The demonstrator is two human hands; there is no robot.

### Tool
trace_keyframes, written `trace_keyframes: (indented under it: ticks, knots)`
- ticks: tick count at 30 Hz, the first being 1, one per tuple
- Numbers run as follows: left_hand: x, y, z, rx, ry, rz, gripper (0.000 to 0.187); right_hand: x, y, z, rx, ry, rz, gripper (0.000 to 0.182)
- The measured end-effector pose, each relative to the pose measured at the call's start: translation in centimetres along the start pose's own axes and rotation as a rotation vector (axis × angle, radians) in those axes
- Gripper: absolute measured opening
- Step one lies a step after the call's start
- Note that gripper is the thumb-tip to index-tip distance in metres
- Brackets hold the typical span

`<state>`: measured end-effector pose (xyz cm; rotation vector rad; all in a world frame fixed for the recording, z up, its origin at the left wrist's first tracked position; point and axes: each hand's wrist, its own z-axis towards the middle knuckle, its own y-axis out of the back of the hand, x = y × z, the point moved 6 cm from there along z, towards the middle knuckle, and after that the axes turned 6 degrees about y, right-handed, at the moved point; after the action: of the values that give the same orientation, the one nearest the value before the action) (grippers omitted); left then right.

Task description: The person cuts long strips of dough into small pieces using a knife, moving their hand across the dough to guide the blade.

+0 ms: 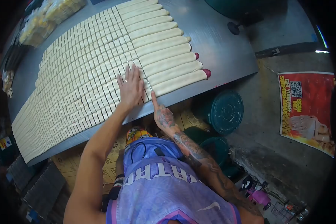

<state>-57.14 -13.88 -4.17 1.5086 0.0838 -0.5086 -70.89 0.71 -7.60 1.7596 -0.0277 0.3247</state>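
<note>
Long rolls of pale dough (171, 66) lie side by side on the metal table, and most of their length is cut crosswise into short pieces (74, 71). My left hand (131, 87) rests flat on the cut pieces, fingers spread, a ring on one finger. Just right of it, at the near edge of the dough, is my right hand (163, 115), its index finger stretched forward and the others curled. Under that fingertip a thin metal blade (149, 83), seen edge-on, runs along the cut line; its grip is hidden in my hand. Dark red filling (207, 72) shows at one roll's end.
The metal table (227, 56) reaches right beyond the roll ends. Green lidded buckets (227, 112) stand below its near edge. Bagged yellowish goods (48, 18) sit at the far left. A red poster (308, 108) is at the right, and dark trays (44, 186) are at lower left.
</note>
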Motion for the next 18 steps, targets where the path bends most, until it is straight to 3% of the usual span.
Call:
trace_keyframes:
  ticks: [3,5,6,8,10,12,14,17,18]
  knots:
    - [-1.9,-2.1,-5.0,0.178,-0.038,-0.002,0.065,0.9,2.8,-1.5,-0.063,-0.041,0.184,0.092]
    - [-2.3,-2.3,-6.1,-0.004,-0.049,0.024,0.066,1.4,2.8,-5.0,-0.024,-0.015,-0.013,0.092]
    - [-2.5,-2.4,-6.0,-0.002,-0.030,0.062,0.066,0.9,3.0,-7.0,-0.023,-0.019,-0.020,0.092]
    - [-2.6,-2.4,-6.2,0.018,-0.025,0.042,0.065,-0.4,0.9,-11.8,0.298,-0.178,0.695,0.090]
    - [-2.0,-2.4,-5.8,0.068,-0.020,-0.024,0.066,0.4,6.1,-13.3,0.312,-0.165,0.566,0.088]
    - [-1.6,-1.8,-5.7,0.107,0.028,-0.126,0.066,0.8,9.7,-11.6,0.317,-0.154,0.437,0.086]
    - [-1.1,-1.0,-4.5,0.140,0.059,-0.249,0.067,0.1,11.8,-7.2,0.151,-0.154,0.539,0.084]
    - [1.4,-0.1,0.0,0.073,0.079,-0.349,0.067,-1.3,11.8,2.7,0.074,-0.121,0.553,0.084]
    - [2.5,0.4,2.3,0.053,0.102,-0.362,0.064,-1.4,12.6,6.5,-0.056,-0.048,0.573,0.085]
